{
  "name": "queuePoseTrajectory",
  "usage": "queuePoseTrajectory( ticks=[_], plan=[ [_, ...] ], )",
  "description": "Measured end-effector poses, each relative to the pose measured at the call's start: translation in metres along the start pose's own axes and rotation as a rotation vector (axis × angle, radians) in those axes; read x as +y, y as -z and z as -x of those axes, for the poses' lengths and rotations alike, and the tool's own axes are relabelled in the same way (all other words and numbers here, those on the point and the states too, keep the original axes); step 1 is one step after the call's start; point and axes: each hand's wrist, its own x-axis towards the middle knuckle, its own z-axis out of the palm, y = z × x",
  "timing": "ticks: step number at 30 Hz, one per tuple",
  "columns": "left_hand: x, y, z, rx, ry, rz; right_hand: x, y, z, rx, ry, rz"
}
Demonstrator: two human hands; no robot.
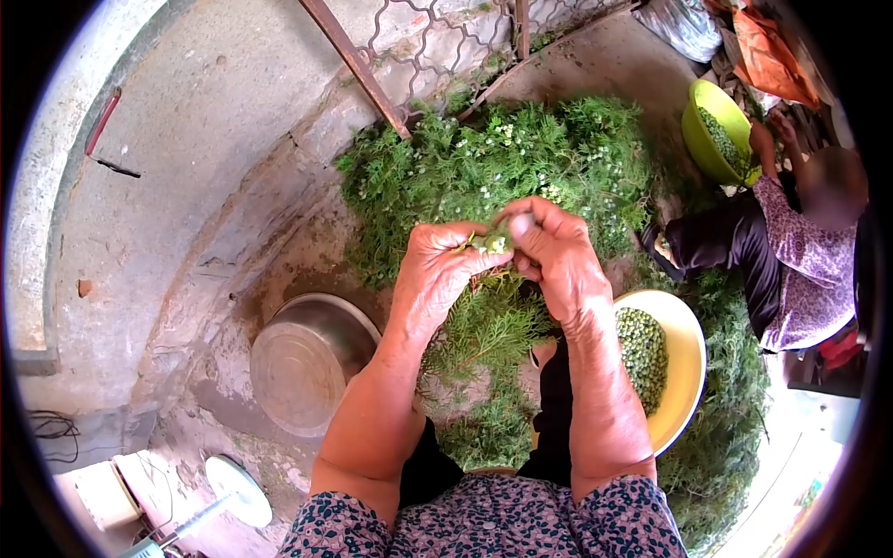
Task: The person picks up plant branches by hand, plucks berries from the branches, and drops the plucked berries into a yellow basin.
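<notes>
Both hands meet above the large pile of green leafy sprigs. My left hand pinches a small green sprig with pale round berries, its thumb and fingers pressed together. Against the same sprig, my right hand has its thumb and fingers closed; the fingertips are slightly blurred. Beside my right forearm stands a yellow bowl holding many small green berries. More feathery sprigs lie below my hands, between my forearms.
An upside-down metal pot is at the left. A person sits at the right by a green basin of berries. Pruning shears lie at the upper left. A metal grille and an orange bag are at the top.
</notes>
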Motion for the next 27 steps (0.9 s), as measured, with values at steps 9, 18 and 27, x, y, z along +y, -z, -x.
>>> queuePoseTrajectory(
  ticks=[9,18,27],
  plan=[
    [-0.002,0.0,-0.003,0.123,-0.004,-0.042,0.005,0.009,-0.005,-0.03,0.056,-0.575],
    [-0.018,0.008,-0.005,0.089,-0.059,-0.32,0.018,-0.004,-0.005,0.038,0.353,0.151],
    [-0.005,-0.001,-0.002,0.033,-0.049,-0.302,0.014,-0.001,-0.004,0.05,-0.017,-0.271]
  ],
)
